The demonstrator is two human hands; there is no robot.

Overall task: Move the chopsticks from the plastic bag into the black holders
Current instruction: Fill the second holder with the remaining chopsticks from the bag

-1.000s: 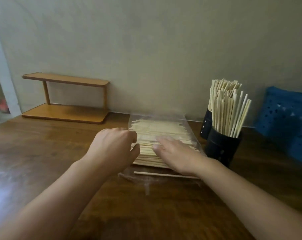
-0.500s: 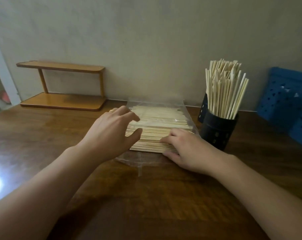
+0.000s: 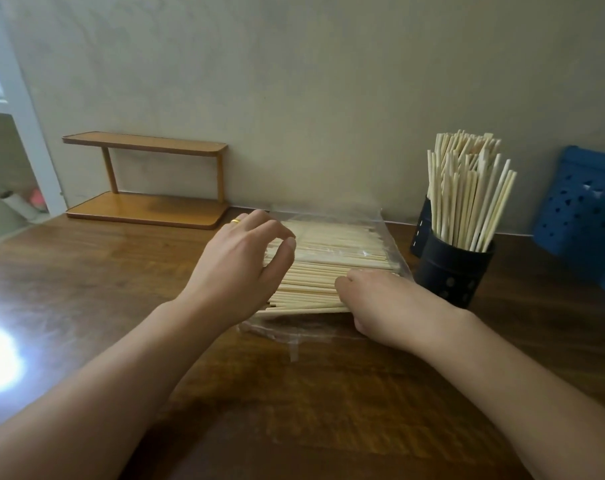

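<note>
Wood table (image 3: 86, 289), glossy, against a plain wall. Clear crinkled bag (image 3: 380, 223) lies flat, holding pale chopsticks (image 3: 328, 268) stacked sideways. Left hand (image 3: 238, 268) hovers over the stack, fingers loosely curled (gold ring). Right hand (image 3: 380, 303) grips the stack's near edge. Black perforated holders (image 3: 450, 275) stand just right, full. Orange shelf (image 3: 145, 181); blue basket (image 3: 585, 209).

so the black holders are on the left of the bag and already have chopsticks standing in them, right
Not quite: the head view shows the black holders on the right of the plastic bag, not the left. The rest holds: chopsticks already stand upright in them.
</note>
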